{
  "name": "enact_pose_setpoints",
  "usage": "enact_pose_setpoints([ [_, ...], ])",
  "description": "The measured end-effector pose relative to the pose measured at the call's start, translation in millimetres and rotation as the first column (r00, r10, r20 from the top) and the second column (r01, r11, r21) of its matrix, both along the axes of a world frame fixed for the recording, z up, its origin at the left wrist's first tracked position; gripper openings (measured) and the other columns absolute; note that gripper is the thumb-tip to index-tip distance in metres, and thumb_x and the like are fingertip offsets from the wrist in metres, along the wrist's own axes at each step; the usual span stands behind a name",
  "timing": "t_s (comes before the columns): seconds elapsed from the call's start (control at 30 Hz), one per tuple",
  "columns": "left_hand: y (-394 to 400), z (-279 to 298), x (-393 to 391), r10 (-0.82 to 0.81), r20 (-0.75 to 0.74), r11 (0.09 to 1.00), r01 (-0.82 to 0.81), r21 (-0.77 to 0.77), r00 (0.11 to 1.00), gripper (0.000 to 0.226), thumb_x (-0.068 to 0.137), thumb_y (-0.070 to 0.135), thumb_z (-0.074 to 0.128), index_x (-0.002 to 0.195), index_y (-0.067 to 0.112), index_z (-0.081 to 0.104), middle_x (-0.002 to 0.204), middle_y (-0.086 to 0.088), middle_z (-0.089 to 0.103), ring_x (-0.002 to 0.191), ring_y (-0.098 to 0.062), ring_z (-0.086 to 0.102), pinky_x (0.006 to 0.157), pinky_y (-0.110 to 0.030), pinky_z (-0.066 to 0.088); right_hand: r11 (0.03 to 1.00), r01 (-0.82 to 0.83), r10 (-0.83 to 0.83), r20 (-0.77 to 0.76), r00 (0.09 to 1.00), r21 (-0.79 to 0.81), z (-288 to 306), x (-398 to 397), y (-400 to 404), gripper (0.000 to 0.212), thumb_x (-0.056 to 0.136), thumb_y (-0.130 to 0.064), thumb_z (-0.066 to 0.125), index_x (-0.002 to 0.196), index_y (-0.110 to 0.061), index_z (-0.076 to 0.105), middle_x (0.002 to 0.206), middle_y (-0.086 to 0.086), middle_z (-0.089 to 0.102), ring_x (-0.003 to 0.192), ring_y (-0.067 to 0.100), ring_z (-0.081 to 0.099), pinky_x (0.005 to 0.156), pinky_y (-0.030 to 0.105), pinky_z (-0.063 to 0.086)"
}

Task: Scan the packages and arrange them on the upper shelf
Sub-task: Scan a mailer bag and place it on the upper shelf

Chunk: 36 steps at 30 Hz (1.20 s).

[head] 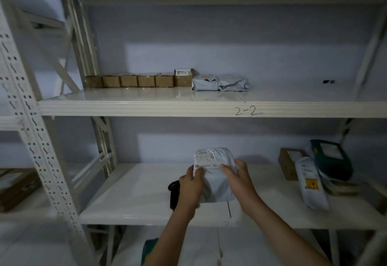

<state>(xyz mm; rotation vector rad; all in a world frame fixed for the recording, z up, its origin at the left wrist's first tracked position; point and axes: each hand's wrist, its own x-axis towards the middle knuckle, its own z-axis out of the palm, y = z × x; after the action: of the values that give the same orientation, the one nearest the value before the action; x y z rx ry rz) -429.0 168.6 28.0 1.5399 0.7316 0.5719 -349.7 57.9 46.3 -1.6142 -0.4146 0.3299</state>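
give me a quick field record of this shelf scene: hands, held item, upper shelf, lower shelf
left hand: grips the left edge of the grey mailer
right hand: grips its right side
grey mailer: held above the lower shelf, label facing up
upper shelf: marked 2-2; row of brown boxes, then two grey bags
lower shelf: dark object behind the left hand; more parcels at right
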Motion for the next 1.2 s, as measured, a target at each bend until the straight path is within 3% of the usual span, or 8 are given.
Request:
enact_pose_setpoints([
  [0.1, -11.7, 20.6, -7.8, 0.026, 0.064, 0.998, -0.029, 0.050, 0.998, 0.055, 0.075, 0.063, 0.041, 0.118, 0.034, 0.059, 0.126, -0.010, 0.053, 0.103, -0.028, 0.059, 0.090, -0.051, 0.053, 0.998, 0.052, -0.053, 0.018, 0.998, 0.036, 23.9, -12.5, -16.0, 0.036, 0.095, -0.032, 0.063, 0.123, -0.031, 0.042, 0.112, -0.005, 0.058, 0.094, 0.012, 0.060, 0.082, 0.036, 0.055],
  [0.2, -26.4, 53.5, -13.6, -0.001, 0.166, 0.996, -0.014, 0.087, 0.986, 0.036, 0.092, 0.047, 0.044, 0.114, 0.025, 0.062, 0.120, -0.007, 0.060, 0.097, -0.016, 0.060, 0.082, -0.032, 0.052, 0.997, 0.045, -0.049, 0.064, 0.997, 0.061, 49.7, -21.3, -35.1, 0.037, 0.093, -0.033, 0.065, 0.124, -0.032, 0.045, 0.105, -0.011, 0.059, 0.093, 0.011, 0.061, 0.080, 0.035, 0.054],
  [0.33, -54.1, 89.7, -19.9, -0.048, 0.242, 0.985, 0.005, 0.175, 0.969, 0.041, 0.100, 0.039, 0.042, 0.137, 0.025, 0.049, 0.129, -0.002, 0.054, 0.111, -0.018, 0.055, 0.082, -0.025, 0.043, 0.993, 0.071, -0.084, 0.139, 0.987, 0.096, 76.6, -27.4, -61.5, 0.040, 0.093, -0.035, 0.063, 0.129, -0.035, 0.046, 0.110, -0.007, 0.059, 0.096, 0.012, 0.061, 0.077, 0.033, 0.054],
  [0.47, -88.5, 124.9, -25.1, -0.090, 0.324, 0.963, -0.001, 0.268, 0.942, 0.039, 0.101, 0.032, 0.045, 0.139, 0.029, 0.040, 0.124, 0.005, 0.053, 0.101, -0.010, 0.053, 0.066, -0.009, 0.039, 0.978, 0.074, -0.112, 0.189, 0.976, 0.197, 106.6, -28.0, -87.2, 0.045, 0.093, -0.034, 0.064, 0.136, -0.032, 0.049, 0.120, -0.002, 0.061, 0.103, 0.016, 0.063, 0.087, 0.038, 0.056],
  [0.6, -113.6, 163.1, -16.1, -0.179, 0.368, 0.945, 0.055, 0.322, 0.913, 0.053, 0.096, 0.037, 0.054, 0.144, 0.039, 0.031, 0.123, 0.013, 0.051, 0.103, -0.007, 0.054, 0.076, -0.020, 0.047, 0.936, -0.070, -0.016, 0.242, 0.970, 0.344, 136.5, -7.7, -122.5, 0.048, 0.093, -0.034, 0.067, 0.137, -0.038, 0.050, 0.130, -0.007, 0.062, 0.116, 0.016, 0.063, 0.099, 0.044, 0.054],
  [0.7, -125.6, 183.4, 1.9, -0.350, 0.352, 0.883, 0.181, 0.433, 0.868, 0.080, 0.087, 0.039, 0.069, 0.148, 0.041, 0.018, 0.133, 0.021, 0.048, 0.112, 0.008, 0.052, 0.089, -0.018, 0.051, 0.929, -0.161, 0.041, 0.340, 0.940, 0.334, 156.3, 18.9, -148.3, 0.059, 0.092, -0.029, 0.069, 0.143, -0.040, 0.042, 0.134, -0.015, 0.058, 0.119, 0.005, 0.058, 0.096, 0.028, 0.051],
  [0.87, -138.0, 191.2, 58.5, -0.396, 0.283, 0.817, 0.194, 0.543, 0.874, 0.100, 0.077, 0.039, 0.080, 0.151, 0.036, 0.013, 0.142, 0.016, 0.047, 0.127, -0.002, 0.049, 0.106, -0.035, 0.047, 0.957, -0.193, 0.085, 0.427, 0.900, 0.217, 173.1, 75.1, -172.2, 0.079, 0.085, -0.025, 0.077, 0.149, -0.036, 0.032, 0.136, -0.016, 0.052, 0.117, -0.002, 0.053, 0.084, 0.017, 0.048],
  [1.2, -142.2, 212.8, 161.0, -0.285, 0.204, 0.791, 0.109, 0.602, 0.937, 0.077, 0.081, 0.032, 0.077, 0.139, 0.019, 0.028, 0.120, 0.007, 0.052, 0.112, -0.014, 0.055, 0.096, -0.036, 0.051, 0.985, -0.129, 0.066, 0.440, 0.896, 0.115, 196.7, 177.4, -172.5, 0.078, 0.086, -0.013, 0.075, 0.149, -0.026, 0.032, 0.134, -0.005, 0.054, 0.104, 0.002, 0.057, 0.074, 0.013, 0.046],
])
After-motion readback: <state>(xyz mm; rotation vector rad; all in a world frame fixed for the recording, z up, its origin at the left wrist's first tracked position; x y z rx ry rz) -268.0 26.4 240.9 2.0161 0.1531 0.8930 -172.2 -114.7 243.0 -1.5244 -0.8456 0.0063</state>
